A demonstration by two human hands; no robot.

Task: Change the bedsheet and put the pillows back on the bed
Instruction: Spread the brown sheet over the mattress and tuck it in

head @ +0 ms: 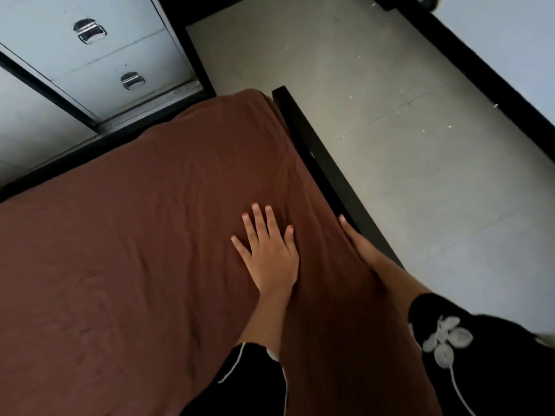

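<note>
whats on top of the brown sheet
The left hand lies flat on the brown sheet, fingers spread; the right hand touches its edge beside the black bed frame. Whatever is beneath the sheet is covered.

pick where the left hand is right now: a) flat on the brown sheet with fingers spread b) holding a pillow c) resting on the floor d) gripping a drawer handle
a: the left hand lies flat with its fingers spread on top of the brown sheet, while the right hand sits at the sheet's edge beside the black bed frame.
</note>
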